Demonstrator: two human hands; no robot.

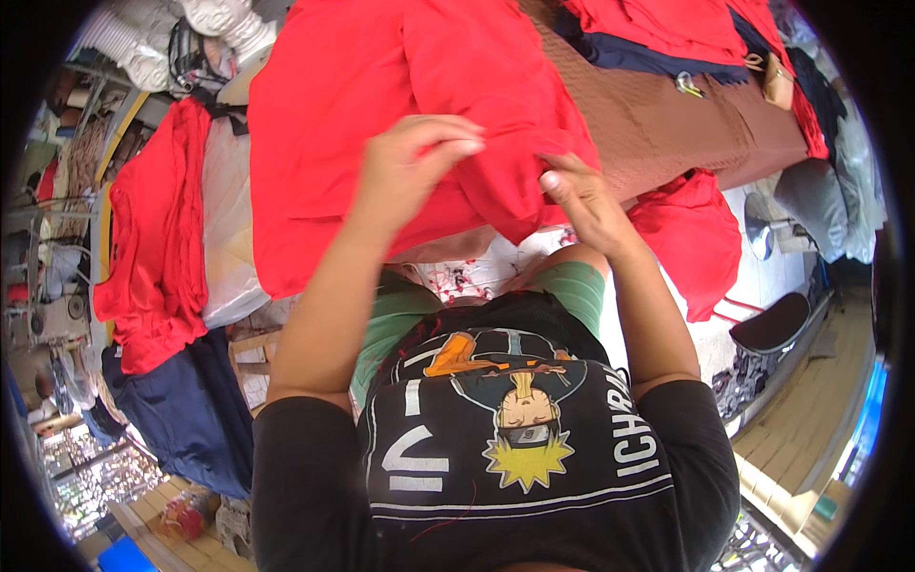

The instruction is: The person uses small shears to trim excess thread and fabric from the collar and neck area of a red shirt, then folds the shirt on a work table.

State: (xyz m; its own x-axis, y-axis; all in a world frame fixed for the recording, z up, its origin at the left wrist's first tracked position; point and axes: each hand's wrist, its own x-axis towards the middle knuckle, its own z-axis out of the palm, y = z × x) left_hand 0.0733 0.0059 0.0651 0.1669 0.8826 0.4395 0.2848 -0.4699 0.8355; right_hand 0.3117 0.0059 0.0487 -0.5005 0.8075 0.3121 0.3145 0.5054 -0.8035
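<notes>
A large red garment [334, 124] is spread before me, its near edge hanging over my lap. Above its middle my left hand [405, 167] is raised, thumb and fingers pressed together; whatever lies in the pinch is too small to make out. My right hand [589, 205] is at the garment's right side, with thumb and forefinger closed at a loose fold of the red cloth. The fold's lower corner droops between my hands.
A brown textured cover [686, 124] lies beyond my right hand, bearing more red and navy clothes [658, 29] and a small yellow-green item [688, 86]. A red bundle [691, 238] hangs at right. Red cloth [157, 238] and navy cloth [186, 410] drape at left.
</notes>
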